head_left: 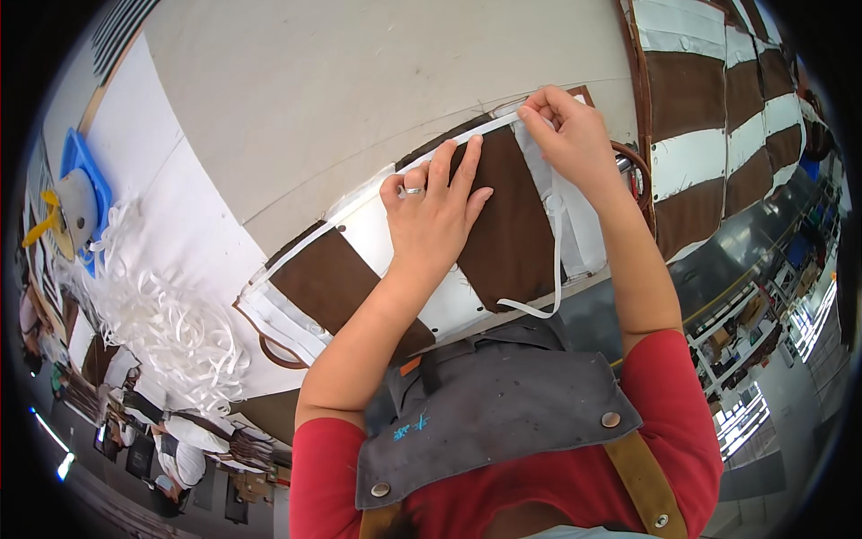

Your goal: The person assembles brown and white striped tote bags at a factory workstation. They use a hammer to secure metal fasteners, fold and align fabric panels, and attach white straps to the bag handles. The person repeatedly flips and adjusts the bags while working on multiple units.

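Observation:
A brown-and-white striped fabric panel [516,234] lies on the table in front of me, its long far edge running up to the right. Along that edge runs a narrow white tape [558,247], whose loose end hangs down over the panel's right part and curls near its front edge. My left hand [431,216] rests on the panel, fingers spread and fingertips pressing at the tape. At the upper right corner, my right hand [575,144] pinches the tape between thumb and fingers. Its other fingers are curled, and the exact pinch is partly hidden.
At the left a tangled heap of white tape [175,310] lies beside a blue tray [85,166] holding a round piece with a yellow part. More striped brown-and-white panels [691,90] lie to the right. A brown strap loop [639,171] sticks out beside my right wrist.

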Demonstrator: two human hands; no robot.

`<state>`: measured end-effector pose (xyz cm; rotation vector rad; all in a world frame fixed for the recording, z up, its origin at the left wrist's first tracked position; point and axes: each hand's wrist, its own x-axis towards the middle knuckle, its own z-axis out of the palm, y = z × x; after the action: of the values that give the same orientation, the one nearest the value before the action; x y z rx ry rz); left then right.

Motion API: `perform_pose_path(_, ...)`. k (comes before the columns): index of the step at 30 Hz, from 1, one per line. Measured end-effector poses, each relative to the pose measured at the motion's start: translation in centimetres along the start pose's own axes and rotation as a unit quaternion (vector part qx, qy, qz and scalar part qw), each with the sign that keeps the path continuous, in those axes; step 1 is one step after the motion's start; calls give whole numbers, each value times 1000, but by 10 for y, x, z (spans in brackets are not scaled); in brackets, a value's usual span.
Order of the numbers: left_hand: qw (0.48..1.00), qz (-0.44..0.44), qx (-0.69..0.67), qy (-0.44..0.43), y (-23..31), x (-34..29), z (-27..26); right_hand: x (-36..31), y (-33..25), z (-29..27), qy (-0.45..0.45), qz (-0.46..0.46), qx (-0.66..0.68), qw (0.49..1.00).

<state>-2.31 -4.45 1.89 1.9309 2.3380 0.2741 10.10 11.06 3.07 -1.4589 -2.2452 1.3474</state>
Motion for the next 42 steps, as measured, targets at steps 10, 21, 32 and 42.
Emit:
perform_pose_path(10, 999, 22, -25, 7, -3, 11, 3, -2, -7, -2, -7, -1, -27, 1000)
perform_pose_path(21, 995, 69, -68, -9, 30, 25, 13, -12, -7, -19, -15, 7, 3, 1000)
perform_pose_path(32, 996, 59, -60, -4, 38, 33, 10, -6, 7, -36, 60, 70, 38, 995)
perform_pose_path(42, 998, 39, -36, -18, 42, 44, 8, 1, 9, -34, 68, 27, -26, 997)
